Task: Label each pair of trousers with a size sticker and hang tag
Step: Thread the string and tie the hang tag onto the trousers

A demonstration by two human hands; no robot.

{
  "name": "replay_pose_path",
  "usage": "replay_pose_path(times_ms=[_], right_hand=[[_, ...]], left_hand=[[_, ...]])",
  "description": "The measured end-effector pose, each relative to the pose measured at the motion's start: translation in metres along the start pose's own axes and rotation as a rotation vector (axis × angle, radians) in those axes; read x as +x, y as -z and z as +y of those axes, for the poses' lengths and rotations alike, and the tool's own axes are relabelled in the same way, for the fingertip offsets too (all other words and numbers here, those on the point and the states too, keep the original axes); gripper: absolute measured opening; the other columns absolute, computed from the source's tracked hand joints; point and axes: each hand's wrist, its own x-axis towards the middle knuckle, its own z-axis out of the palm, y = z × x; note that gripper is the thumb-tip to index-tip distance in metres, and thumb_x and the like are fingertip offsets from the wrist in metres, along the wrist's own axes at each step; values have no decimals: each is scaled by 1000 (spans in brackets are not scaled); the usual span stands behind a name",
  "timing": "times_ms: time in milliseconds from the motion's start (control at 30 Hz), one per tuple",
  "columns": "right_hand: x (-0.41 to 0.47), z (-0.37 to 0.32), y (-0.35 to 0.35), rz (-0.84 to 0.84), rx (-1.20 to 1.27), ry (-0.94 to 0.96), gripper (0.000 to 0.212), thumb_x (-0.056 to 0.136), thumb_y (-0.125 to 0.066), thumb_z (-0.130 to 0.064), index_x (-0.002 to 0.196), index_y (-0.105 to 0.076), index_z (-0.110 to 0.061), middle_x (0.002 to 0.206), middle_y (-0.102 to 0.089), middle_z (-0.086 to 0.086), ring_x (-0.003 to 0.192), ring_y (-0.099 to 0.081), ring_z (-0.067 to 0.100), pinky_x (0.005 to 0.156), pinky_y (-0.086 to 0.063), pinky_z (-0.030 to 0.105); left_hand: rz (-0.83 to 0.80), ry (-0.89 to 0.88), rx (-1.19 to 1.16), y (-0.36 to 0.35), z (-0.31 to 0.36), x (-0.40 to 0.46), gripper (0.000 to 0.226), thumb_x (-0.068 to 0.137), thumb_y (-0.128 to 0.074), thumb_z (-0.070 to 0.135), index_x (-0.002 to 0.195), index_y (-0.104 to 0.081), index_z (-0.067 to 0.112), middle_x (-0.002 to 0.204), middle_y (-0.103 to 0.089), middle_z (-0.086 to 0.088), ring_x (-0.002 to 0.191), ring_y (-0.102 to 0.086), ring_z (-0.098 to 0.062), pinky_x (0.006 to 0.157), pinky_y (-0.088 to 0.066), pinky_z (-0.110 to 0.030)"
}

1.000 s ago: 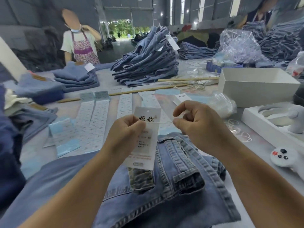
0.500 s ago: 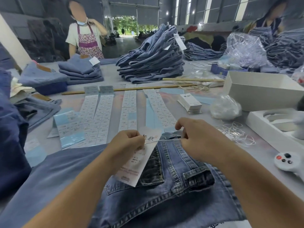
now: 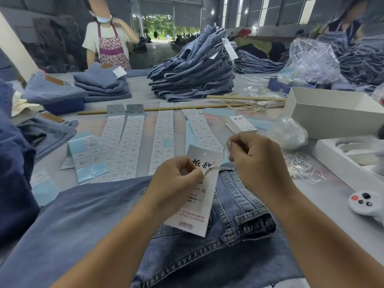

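A pair of blue denim trousers (image 3: 239,206) lies in front of me with its waistband up. Above it my left hand (image 3: 176,183) pinches a white hang tag (image 3: 199,196) together with one end of a thin white string (image 3: 218,161). My right hand (image 3: 255,161) pinches the other end of that string, which loops up from the tag. The tag tilts and carries black printed characters. Long strips of size stickers (image 3: 133,142) lie flat on the table behind the trousers.
A stack of hang tags (image 3: 242,123) and loose strings (image 3: 301,167) lie to the right, near white boxes (image 3: 332,113) and a white controller (image 3: 365,202). A tall pile of folded jeans (image 3: 195,75) stands at the back. A person in an apron (image 3: 108,38) stands beyond the table.
The tag was first lowered towards the waistband and has now been lifted again. The string, pulled taut sideways half a second ago, now curves up to my right hand.
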Motion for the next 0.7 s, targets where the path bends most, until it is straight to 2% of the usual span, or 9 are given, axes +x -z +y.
replay_pose_path(times_ms=[100,167,233,300,400,467,567,633,700], right_hand=[[-7,-7,-3,-23,402,-151,12,87,-62,-15,85,-73,-20,76,-72,3,73,-68,25,70,-59,47],[-11,-10,-4,-13,555,-204,13,81,-62,-22,80,-73,-16,77,-72,6,77,-68,26,71,-57,41],[-15,-9,-4,47,527,-175,12,83,-68,-26,76,-72,-16,73,-72,3,73,-67,23,65,-55,35],[-16,-9,-3,105,477,-156,12,85,-73,-24,75,-71,-18,72,-72,0,70,-68,22,63,-55,36],[-16,-7,0,112,512,-182,10,85,-74,-22,78,-70,-17,76,-73,4,75,-69,26,70,-58,43],[-16,-5,2,79,521,-182,11,86,-73,-22,78,-71,-15,76,-72,5,75,-69,24,71,-58,40],[-20,-2,3,77,525,-174,25,91,-64,-27,73,-71,-11,71,-71,7,69,-66,24,63,-54,35],[-22,-1,3,94,539,-188,37,92,-57,-32,67,-69,-8,66,-69,10,63,-63,25,58,-51,36],[-23,-1,1,111,520,-212,41,96,-58,-29,62,-67,-8,60,-67,6,55,-61,13,52,-49,27]], left_hand=[[32,-30,-29,-8,2,-4,21,83,-65,25,66,-58,16,51,-50,13,50,-50,-7,48,-41,-21],[53,-36,-42,-12,3,-6,22,82,-65,27,64,-57,16,49,-48,14,50,-48,-7,48,-40,-21],[71,-42,-47,-17,3,-7,23,84,-65,23,64,-56,16,49,-48,15,50,-48,-6,48,-40,-20],[76,-55,-38,-21,4,-9,21,84,-65,22,66,-57,15,50,-49,14,50,-47,-4,47,-39,-17],[63,-69,-55,-26,7,-13,19,82,-71,25,69,-61,15,56,-56,11,52,-51,-3,47,-41,-15],[40,-80,-111,-29,10,-15,22,79,-79,30,72,-63,16,63,-64,7,56,-55,-3,50,-43,-15],[31,-78,-173,-33,14,-18,22,79,-79,34,77,-63,20,70,-67,-2,63,-60,-12,56,-49,-24],[39,-68,-223,-35,15,-18,14,86,-74,27,87,-61,24,78,-69,-5,71,-66,-21,65,-55,-39],[13,-47,-286,-36,17,-19,24,90,-70,21,105,-55,30,87,-72,-6,77,-71,-24,69,-59,-47]])
